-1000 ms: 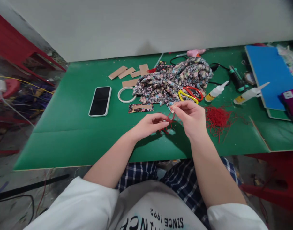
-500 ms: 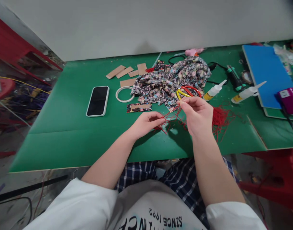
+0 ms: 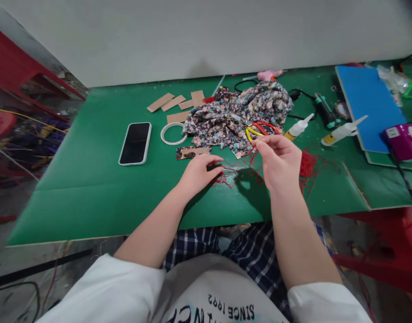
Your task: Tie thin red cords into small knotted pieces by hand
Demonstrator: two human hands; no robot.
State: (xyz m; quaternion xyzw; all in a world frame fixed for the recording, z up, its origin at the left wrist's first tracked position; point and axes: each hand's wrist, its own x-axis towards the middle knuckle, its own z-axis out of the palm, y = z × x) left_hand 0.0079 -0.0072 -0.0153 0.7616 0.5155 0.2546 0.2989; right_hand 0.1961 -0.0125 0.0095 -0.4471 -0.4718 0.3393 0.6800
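Observation:
Red threads (image 3: 228, 176) lie loosely tangled on the green table between my hands. My left hand (image 3: 199, 172) rests beside them, thumb and fingers apart, with thread ends near its fingertips. My right hand (image 3: 278, 157) pinches red thread between thumb and forefinger, and strands hang down from it. A thicker bunch of red threads (image 3: 308, 165) lies to the right of that hand. Scissors with red and yellow handles (image 3: 265, 128) rest on the crumpled floral cloth (image 3: 222, 119), just beyond my right hand. A small floral-edged cardboard strip (image 3: 193, 152) is beyond my left hand.
A phone (image 3: 135, 143) and a tape roll (image 3: 172, 133) are at left, with cardboard pieces (image 3: 160, 102) behind. Two glue bottles (image 3: 299, 127) (image 3: 342, 133), a cutter (image 3: 325, 111), a blue board (image 3: 370, 105) and a purple device (image 3: 405, 142) stand or lie at right.
My left hand has opened its pinch, let go of the threads and moved slightly left. My right hand keeps its pinch. The view has shifted slightly.

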